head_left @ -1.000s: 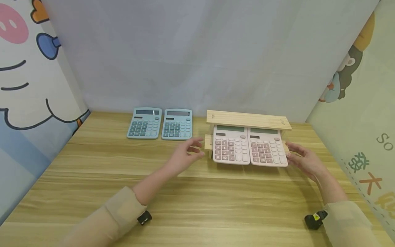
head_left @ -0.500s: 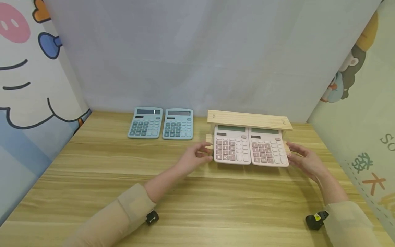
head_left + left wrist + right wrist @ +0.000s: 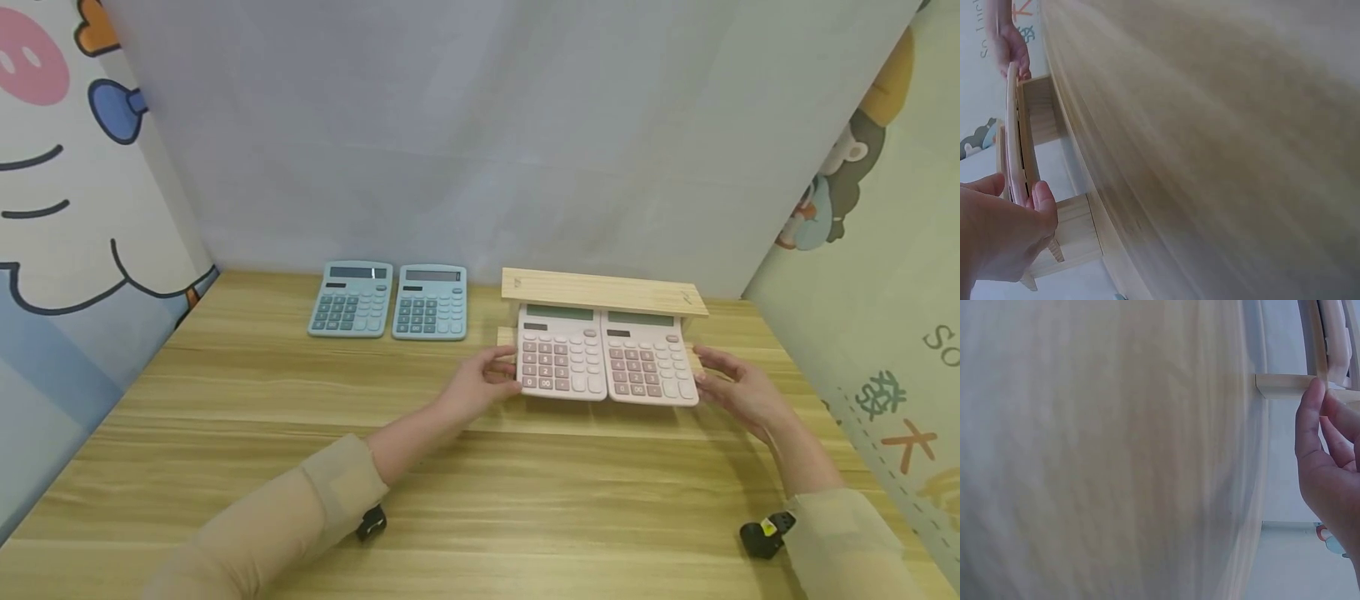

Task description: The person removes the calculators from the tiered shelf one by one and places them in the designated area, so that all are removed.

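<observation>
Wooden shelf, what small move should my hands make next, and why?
Perhaps slide the wooden shelf gently, keeping it level: your left hand and right hand are at its opposite ends, and the pink calculators stick out past its front.

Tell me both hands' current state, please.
Left hand: at the left pink calculator; whether gripping cannot be told.
Right hand: holding the right end of the wooden stand.

In front of the shelf, the table offers wide room for a hand. Close behind the shelf, the wall blocks the way. The left hand occupies the shelf's left end, the right hand its right end. Above the pink calculators, the way is open; a narrow passage separates the shelf from the blue calculators.
</observation>
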`<move>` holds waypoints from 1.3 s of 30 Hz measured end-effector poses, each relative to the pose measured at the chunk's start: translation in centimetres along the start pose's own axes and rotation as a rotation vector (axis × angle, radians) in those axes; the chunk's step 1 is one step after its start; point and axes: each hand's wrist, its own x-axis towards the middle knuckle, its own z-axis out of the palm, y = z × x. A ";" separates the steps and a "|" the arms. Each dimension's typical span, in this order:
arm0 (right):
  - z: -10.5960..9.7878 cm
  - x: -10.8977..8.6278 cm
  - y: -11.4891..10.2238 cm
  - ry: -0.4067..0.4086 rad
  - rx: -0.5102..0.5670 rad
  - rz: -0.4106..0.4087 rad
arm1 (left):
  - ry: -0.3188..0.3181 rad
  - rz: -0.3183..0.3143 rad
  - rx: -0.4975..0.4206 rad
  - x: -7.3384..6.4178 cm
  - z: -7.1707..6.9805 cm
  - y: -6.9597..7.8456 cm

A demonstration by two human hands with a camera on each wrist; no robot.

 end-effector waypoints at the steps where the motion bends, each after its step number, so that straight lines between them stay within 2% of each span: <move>1: 0.0 0.0 0.0 -0.001 -0.004 0.002 | 0.005 0.001 -0.004 0.1 0.1 0.0; 9: 0.1 0.0 -0.1 0.002 -0.011 0.004 | 0.043 -0.002 -0.058 0.4 0.7 0.2; 16: 0.1 0.0 0.1 0.008 0.034 0.011 | 0.064 -0.004 -0.085 0.7 1.0 -0.1; 29: 0.0 -0.2 -0.1 0.002 0.025 0.010 | 0.034 -0.003 -0.106 -0.4 1.0 -0.1; 39: 0.1 0.0 -0.1 0.001 0.008 0.001 | 0.014 -0.035 -0.097 0.7 1.0 -0.1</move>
